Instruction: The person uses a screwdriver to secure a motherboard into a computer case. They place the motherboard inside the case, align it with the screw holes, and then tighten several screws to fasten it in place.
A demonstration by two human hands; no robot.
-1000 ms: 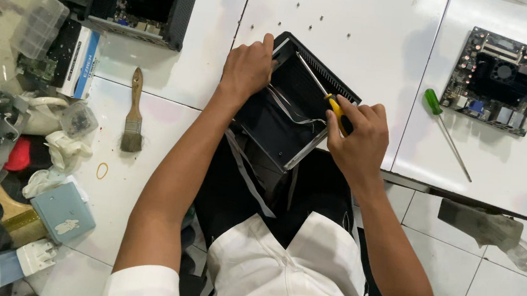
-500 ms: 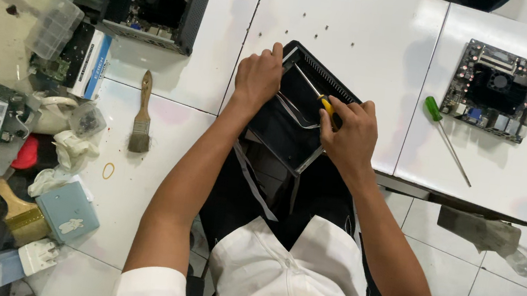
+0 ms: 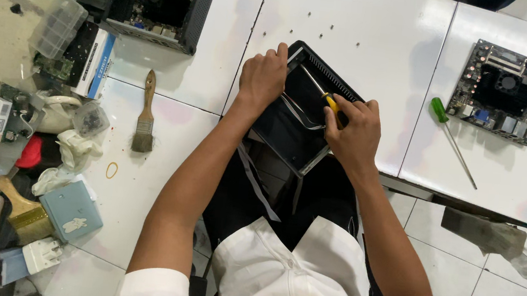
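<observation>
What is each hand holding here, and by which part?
Left hand grips the black metal case at its upper-left edge; right hand holds a yellow-handled screwdriver by its handle.

Matt black metal case point(image 3: 299, 116) on a glossy white table point(image 3: 381, 23) — yellow plastic-handled screwdriver point(image 3: 328, 101), wooden-handled brush point(image 3: 146, 113)

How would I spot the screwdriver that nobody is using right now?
Start at the bare green circuit board lying at the far right of the white table. Just left of it lies the loose screwdriver, untouched by either hand. Its green handle and long thin shaft set it apart from the yellow-handled one in the right hand.
</observation>
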